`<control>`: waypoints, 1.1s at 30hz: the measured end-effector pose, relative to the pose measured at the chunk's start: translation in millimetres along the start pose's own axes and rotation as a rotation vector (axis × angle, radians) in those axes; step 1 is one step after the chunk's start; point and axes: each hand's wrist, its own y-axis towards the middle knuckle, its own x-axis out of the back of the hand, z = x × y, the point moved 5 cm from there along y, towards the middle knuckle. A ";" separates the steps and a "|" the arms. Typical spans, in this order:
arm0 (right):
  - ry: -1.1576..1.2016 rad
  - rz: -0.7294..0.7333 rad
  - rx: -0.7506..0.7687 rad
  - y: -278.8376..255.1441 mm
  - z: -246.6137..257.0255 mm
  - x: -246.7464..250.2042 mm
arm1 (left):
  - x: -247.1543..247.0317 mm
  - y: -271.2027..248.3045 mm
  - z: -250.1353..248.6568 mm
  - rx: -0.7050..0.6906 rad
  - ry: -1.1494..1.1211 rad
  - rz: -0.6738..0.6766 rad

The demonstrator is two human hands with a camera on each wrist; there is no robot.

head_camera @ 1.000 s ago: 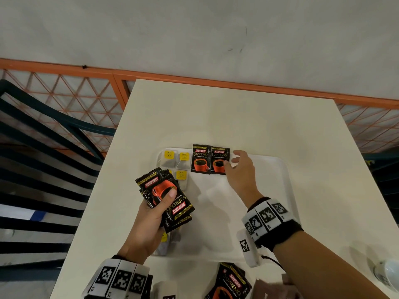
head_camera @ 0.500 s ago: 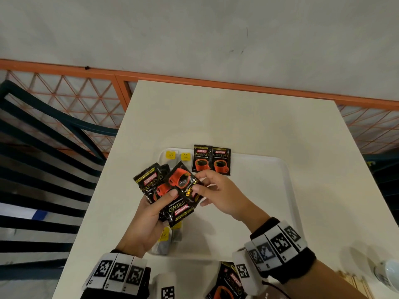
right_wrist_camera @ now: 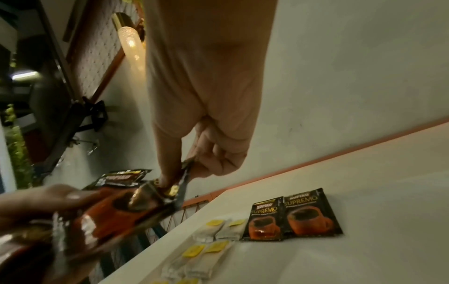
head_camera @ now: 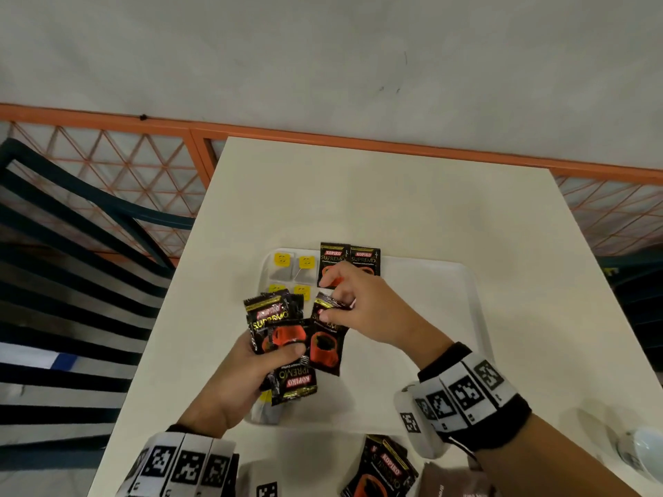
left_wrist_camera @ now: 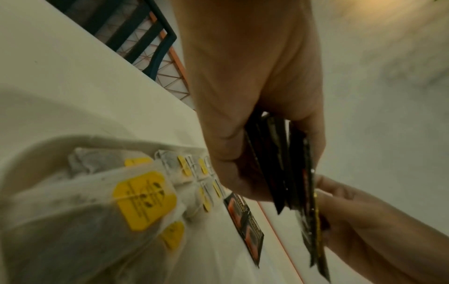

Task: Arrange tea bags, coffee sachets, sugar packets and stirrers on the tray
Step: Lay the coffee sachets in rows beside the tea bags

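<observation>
My left hand [head_camera: 251,367] grips a fanned stack of black-and-orange coffee sachets [head_camera: 276,328] above the near left part of the white tray [head_camera: 462,317]. My right hand [head_camera: 344,303] pinches the top edge of one sachet [head_camera: 326,338] at the right of that stack. Two coffee sachets [head_camera: 349,261] lie flat side by side at the tray's far edge; in the right wrist view they are the same pair [right_wrist_camera: 291,217]. Tea bags with yellow tags [head_camera: 294,267] lie down the tray's left side, and close up in the left wrist view the tea bags [left_wrist_camera: 143,198] fill the lower left.
More coffee sachets [head_camera: 380,471] and a brown packet [head_camera: 452,482] lie on the white table [head_camera: 358,195] near its front edge. A white cup [head_camera: 642,453] stands at the near right. A dark chair [head_camera: 71,245] and an orange railing [head_camera: 323,138] border the table.
My right hand left the two laid sachets, came back to the stack in my left hand and took hold of one sachet, now drawn a little to the right.
</observation>
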 end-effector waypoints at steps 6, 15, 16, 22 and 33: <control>0.340 -0.275 -0.196 -13.1 -17.1 -21.6 | 3.8 2.8 8.1 -0.101 -0.030 -0.225; 0.528 -0.233 -0.389 -13.2 -47.5 -41.4 | 15.0 8.2 12.8 -0.077 -0.041 -0.327; 0.568 -0.272 -0.411 -9.9 -51.6 -37.0 | 17.4 8.3 13.4 -0.074 -0.046 -0.338; 0.658 -0.512 -0.559 13.3 -85.1 -20.1 | 32.1 6.1 18.3 -0.068 -0.039 -0.337; 0.185 -0.576 -0.425 34.1 -88.7 -18.7 | 35.1 4.8 21.8 -0.043 -0.068 -0.294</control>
